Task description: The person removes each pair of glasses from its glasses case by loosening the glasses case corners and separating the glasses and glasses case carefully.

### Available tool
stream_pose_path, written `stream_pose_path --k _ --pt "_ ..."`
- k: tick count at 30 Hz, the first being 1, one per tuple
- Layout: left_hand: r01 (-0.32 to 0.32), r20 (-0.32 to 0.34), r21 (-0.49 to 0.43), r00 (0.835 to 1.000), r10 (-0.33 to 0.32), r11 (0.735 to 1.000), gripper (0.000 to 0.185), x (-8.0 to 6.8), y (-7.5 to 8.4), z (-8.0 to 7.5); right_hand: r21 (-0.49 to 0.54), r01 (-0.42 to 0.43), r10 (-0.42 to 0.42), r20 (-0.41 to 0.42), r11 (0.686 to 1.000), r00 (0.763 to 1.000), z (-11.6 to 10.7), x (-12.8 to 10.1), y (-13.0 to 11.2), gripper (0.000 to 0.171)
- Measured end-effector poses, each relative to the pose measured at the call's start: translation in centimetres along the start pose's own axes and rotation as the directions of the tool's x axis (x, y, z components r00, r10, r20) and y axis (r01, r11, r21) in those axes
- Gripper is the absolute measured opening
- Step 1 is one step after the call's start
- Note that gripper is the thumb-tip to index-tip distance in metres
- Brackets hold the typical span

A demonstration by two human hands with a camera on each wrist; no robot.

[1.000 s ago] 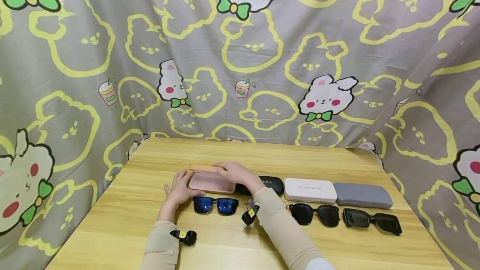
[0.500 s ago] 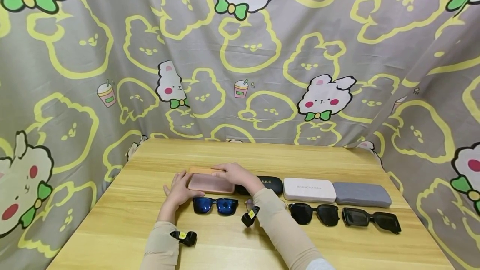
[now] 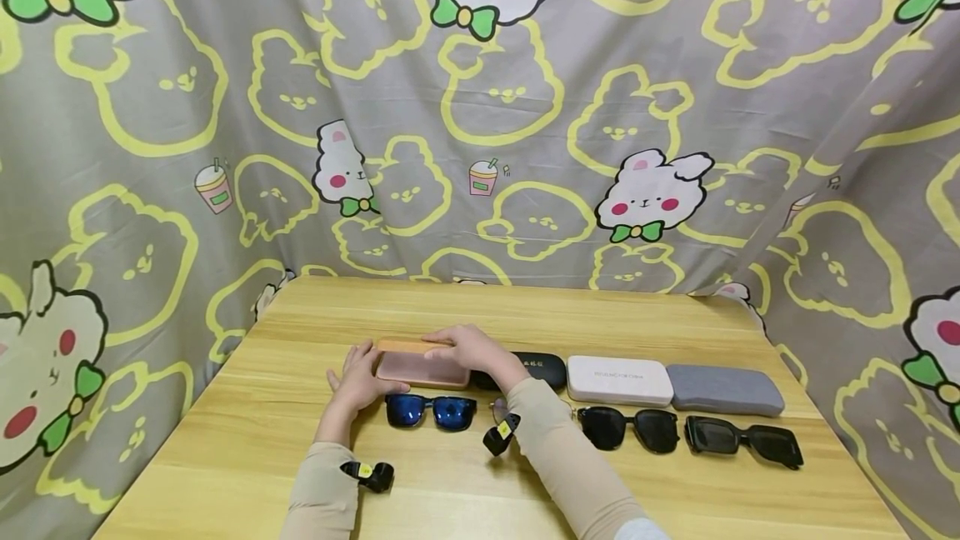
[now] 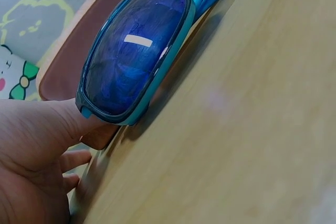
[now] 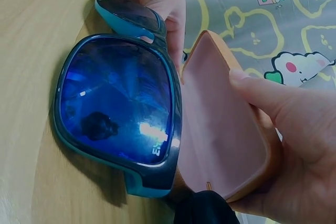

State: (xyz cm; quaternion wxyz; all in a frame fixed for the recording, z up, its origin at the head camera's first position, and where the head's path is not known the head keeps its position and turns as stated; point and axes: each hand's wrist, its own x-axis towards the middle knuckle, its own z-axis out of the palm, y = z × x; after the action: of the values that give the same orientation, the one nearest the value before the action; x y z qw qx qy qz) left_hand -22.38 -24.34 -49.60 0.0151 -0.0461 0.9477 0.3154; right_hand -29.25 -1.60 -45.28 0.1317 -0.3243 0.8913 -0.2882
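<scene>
An open glasses case, orange-brown outside with a pink lining, lies toward the back left of the table. My left hand grips its left end, thumb along the front side. With thumb and fingers, my right hand holds the raised lid; the right wrist view shows that thumb on the rim of the pink-lined case. Just in front of the case lie sunglasses with blue mirrored lenses, folded and touched by neither grip as far as I can see. They block part of the case in both wrist views.
Rightward stand a black case, a white case and a grey-blue case. Before them lie dark sunglasses and rectangular black sunglasses. My right forearm partly hides thin-framed glasses. A patterned curtain surrounds the table.
The lid's orange edge has come down slightly toward the case's base, with my right hand still holding it. My left hand stays at the case's left end.
</scene>
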Motion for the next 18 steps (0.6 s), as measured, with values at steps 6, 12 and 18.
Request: stream_pose_path --k 6,12,18 --pt "0.000 0.002 0.003 1.000 0.000 1.000 0.096 0.04 0.09 0.13 -0.010 0.016 -0.016 -0.004 1.000 1.000 0.07 -0.21 0.06 0.048" --pt "0.017 0.004 0.000 1.000 -0.017 1.000 0.104 0.07 0.17 0.12 -0.024 0.030 -0.030 -0.012 0.999 0.999 0.24 -0.49 -0.08 0.049" --pt "0.027 -0.006 -0.024 1.000 -0.027 0.999 0.105 0.31 -0.06 0.25 -0.052 0.032 -0.033 -0.020 0.998 0.999 0.35 -0.87 -0.59 0.048"
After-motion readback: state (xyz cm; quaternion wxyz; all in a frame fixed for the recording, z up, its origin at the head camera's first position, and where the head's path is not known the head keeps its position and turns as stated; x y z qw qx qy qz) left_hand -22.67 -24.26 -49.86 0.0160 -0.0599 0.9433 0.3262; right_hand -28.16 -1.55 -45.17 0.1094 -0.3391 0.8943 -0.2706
